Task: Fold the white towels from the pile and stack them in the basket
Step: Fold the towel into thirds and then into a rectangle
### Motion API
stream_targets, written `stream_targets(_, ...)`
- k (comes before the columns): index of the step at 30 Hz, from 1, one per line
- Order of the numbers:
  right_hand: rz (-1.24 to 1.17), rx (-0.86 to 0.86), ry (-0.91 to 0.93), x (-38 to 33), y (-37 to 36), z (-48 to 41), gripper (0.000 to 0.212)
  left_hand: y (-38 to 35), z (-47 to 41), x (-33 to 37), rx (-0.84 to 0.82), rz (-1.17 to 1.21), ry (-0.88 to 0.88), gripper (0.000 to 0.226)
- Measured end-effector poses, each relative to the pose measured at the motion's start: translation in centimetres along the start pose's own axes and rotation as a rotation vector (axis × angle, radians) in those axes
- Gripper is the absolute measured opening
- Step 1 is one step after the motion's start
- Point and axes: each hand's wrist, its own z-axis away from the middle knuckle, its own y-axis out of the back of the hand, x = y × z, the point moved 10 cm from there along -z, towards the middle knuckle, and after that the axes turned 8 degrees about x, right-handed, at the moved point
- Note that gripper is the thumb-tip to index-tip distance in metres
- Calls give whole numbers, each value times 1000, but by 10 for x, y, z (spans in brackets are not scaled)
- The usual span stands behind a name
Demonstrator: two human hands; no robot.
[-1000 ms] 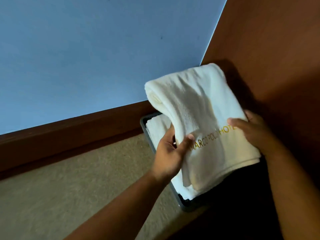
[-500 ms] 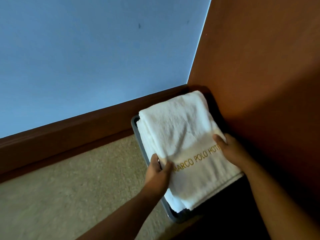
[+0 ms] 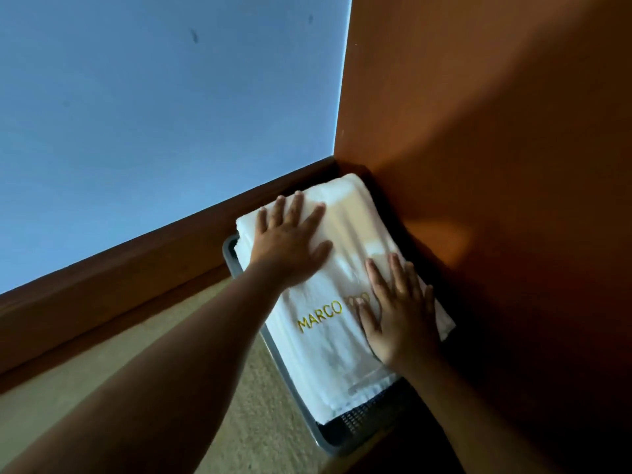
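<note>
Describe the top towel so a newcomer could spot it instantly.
Find the corner where the blue wall meets the orange-brown panel; a grey basket sits there. The top towel lies folded in it, left hand and right hand pressing flat on it. It alone shows gold MARCO lettering.
</note>
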Motion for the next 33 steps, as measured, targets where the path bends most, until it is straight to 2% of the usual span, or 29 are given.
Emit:
stream_targets(4, -26, 60, -30, 3, -9, -9, 79, -8, -28, -10, -37, -13, 23, 78)
stream_targets(8, -28, 83, -46, 2, -18, -20, 78, -15, -50, -8, -68, -73, 30, 79)
stream_targets(10, -19, 88, -33, 5, -22, -17, 79, -9, -53, 13, 23, -95, -95, 76)
stream_targets(12, -27, 100, -2, 8, -24, -13, 80, -10, -45, 46, 98, -123, -350, 68)
stream_targets(14, -59, 117, 23, 10, -24, -13, 80, -15, -44, 57, 94, -124, -475, 64)
stream_targets(19, -129, 159, 47, 13, -22, -15, 74, -25, -59, 56, -36, -142, -352, 74)
stream_targets(22, -243, 327, 28, 22, -7, -6, 57, -24, -58, 66, -67, -141, -280, 73)
stream_targets(25, -230, 382, -116, 46, -5, 14, 48, -20, -23, 74, -21, -72, -199, 77)
stream_targets(27, -172, 291, -290, 80, -17, 28, 53, -22, 16, 83, -9, 9, -195, 87)
stream_targets(30, -111, 80, -520, 114, -18, 60, 51, -23, 100, 102, -40, 67, -298, 89)
stream_targets(33, -46, -7, -613, 114, 10, 84, 52, -28, 187, 124, -123, 61, -514, 88)
